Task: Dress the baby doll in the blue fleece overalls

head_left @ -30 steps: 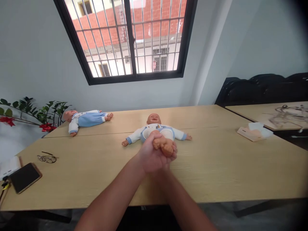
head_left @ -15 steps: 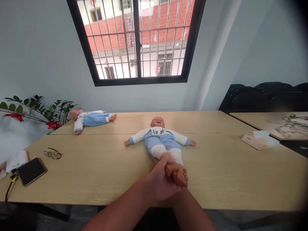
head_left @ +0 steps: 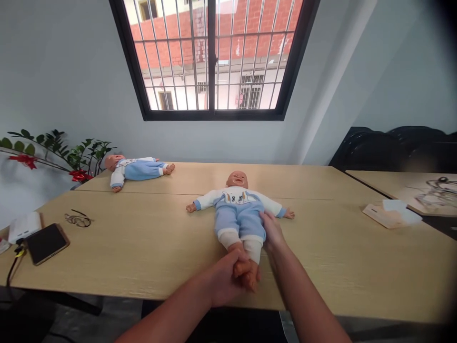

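Doll point(head_left: 238, 212) lies face-up at your 12 o'clock, your left hand point(head_left: 230, 275) closed round its feet point(head_left: 247, 276), right hand point(head_left: 274, 231) against its thigh at 4 o'clock, finger spread unclear; looks like leg handling, next move calls for even support.

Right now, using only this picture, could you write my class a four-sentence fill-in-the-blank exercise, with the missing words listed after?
The near doll lies face ____ on the table.
Its feet are in the ____ hand.
The right hand is at its ____ trousers.
The bows by the plant are ____.

Missing words: up; left; blue; red.
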`<state>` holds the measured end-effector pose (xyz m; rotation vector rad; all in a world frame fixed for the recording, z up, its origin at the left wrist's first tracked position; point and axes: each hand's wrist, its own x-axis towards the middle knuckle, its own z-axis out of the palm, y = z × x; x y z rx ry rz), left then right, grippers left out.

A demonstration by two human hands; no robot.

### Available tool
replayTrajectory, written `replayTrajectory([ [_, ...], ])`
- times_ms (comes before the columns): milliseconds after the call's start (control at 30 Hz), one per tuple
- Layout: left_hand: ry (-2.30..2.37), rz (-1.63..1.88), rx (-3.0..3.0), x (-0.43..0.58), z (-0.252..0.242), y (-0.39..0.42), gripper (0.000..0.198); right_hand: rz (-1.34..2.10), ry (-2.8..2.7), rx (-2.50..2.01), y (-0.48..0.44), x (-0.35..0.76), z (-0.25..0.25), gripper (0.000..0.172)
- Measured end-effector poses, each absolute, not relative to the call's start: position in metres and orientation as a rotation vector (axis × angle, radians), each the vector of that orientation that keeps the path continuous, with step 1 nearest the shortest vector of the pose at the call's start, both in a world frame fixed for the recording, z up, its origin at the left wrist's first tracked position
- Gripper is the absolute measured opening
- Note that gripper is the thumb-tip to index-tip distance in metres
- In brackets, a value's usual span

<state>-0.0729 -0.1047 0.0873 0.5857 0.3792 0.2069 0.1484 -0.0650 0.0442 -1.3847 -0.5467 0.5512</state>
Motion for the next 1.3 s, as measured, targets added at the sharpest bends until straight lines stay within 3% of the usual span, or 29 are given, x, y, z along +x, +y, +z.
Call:
replayTrajectory([
  [133,0.484,0.28,0.772,-0.081,0.072,-0.112,0.039,0.322,-0.708,-1.618,-0.048,0.169,0.046,0.054],
  [333,0.786,0.153,1.23,-0.106,0.071,-0.103,0.024,0.248,-0.973,-1.78,-0.026,0.197,0.053,0.022],
  [700,0.967,-0.076,2.2,-0.125,0.09,-0.086,0.054,0.033,-1.005,-1.842,-0.028,0.197,0.04,0.035],
  [833,0.862,-0.123,2.362,-0.126,0.089,-0.061,0.069,-0.14,-1.168,-1.834,-0.037,0.182,0.058,0.03],
  [933,0.846,-0.126,2.327,-0.123,0.09,-0.012,0.067,-0.262,-1.446,-1.813,-0.044,0.159,0.08,0.023],
  [1100,1.118,0.54,2.326,-0.085,0.071,0.079,0.027,-0.183,-1.821,-1.837,-0.027,0.127,0.115,0.02],
  [1200,1.024,0.853,2.396,-0.055,0.052,0.104,0.026,-0.193,-1.959,-1.905,0.003,0.126,0.125,0.027],
  [1300,0.915,0.993,2.45,-0.04,0.039,0.112,0.009,-0.135,-2.137,-1.985,0.03,0.131,0.127,0.034],
])
